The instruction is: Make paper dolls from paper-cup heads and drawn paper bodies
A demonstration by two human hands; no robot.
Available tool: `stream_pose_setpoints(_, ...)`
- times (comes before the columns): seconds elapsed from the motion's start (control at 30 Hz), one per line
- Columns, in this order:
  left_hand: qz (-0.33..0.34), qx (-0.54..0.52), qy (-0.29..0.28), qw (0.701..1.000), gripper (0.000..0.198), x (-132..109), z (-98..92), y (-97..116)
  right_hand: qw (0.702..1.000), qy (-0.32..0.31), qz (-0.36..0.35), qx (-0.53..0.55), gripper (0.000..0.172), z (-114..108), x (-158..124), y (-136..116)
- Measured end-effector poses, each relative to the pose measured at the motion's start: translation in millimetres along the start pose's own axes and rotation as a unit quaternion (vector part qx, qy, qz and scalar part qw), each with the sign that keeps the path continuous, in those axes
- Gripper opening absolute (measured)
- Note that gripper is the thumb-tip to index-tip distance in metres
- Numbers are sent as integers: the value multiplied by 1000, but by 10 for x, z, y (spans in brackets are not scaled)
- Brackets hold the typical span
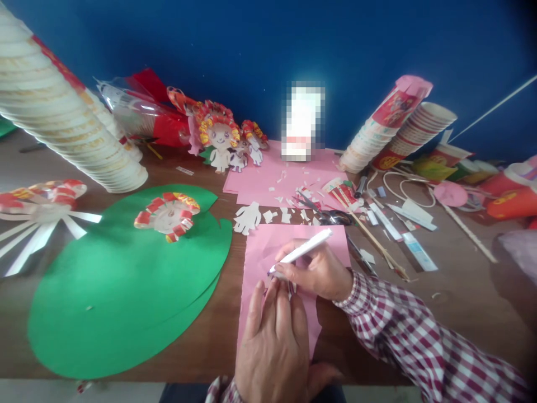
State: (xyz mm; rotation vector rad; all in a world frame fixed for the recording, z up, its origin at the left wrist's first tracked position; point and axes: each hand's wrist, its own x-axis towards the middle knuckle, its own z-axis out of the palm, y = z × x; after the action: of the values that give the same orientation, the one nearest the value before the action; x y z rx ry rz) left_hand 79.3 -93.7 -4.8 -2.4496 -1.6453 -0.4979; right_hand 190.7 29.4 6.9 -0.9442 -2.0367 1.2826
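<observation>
My right hand (pixel 321 271) is closed around a white marker pen (pixel 308 244), its tip pointing down and left near my left fingertips. Flat on a sheet of pink paper (pixel 260 252) lies my left hand (pixel 274 341), fingers stretched out. Under those fingertips a small white paper piece (pixel 292 288) shows in part; my hand covers the rest. Just beyond the pink sheet is a white paper cutout of a small figure (pixel 247 218), with white scraps beside it. A pair of scissors (pixel 335 217) rests at the sheet's far right corner.
To the left, large green paper leaves (pixel 126 291) carry a red-and-yellow paper ring (pixel 168 215). Stacked paper cups (pixel 67 106) lean at far left; more cup stacks (pixel 377 131) stand back right. Paper dolls (pixel 220 140) prop against the blue wall. Sticks (pixel 377 246) and tools litter the right.
</observation>
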Motion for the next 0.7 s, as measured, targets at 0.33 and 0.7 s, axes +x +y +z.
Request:
stream_pose_setpoints(0.33, -39, -13, -50, 998, 95, 43, -106, 70, 989, 34, -40, 141, 18, -209, 36, -105)
stream_pose_setpoints(0.7, -28, -3, -127, 991, 26, 239, -293, -20, 980, 66, -69, -174, 22, -276, -694, -307)
